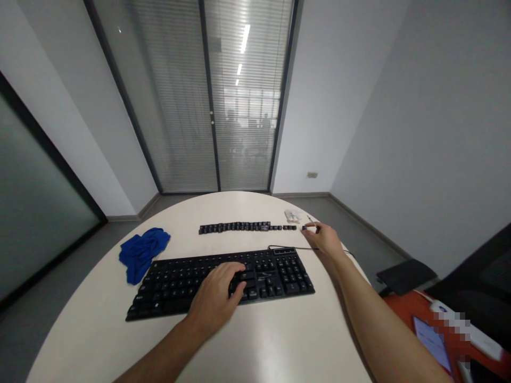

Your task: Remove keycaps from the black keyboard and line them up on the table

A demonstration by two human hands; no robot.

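Observation:
A black keyboard (175, 287) lies across the table in front of me. My left hand (217, 292) rests on it, palm down, thumb apart from the fingers, over the keys just right of its middle. Beyond the keyboard runs a row of loose black keycaps (235, 227). At the right end of that row, my right hand (325, 239) pinches a small black keycap (304, 228) at the tabletop. A thin stick-like tool (310, 218) pokes up from the same hand; its kind is too small to tell.
A crumpled blue cloth (143, 252) lies left of the keyboard. Close to my right hand is a clear plastic bag (293, 216). The keyboard's cable (293, 247) runs beneath my right arm. On an orange chair seat (403, 306) at right lie a phone (431, 343) and a white power strip (471, 332).

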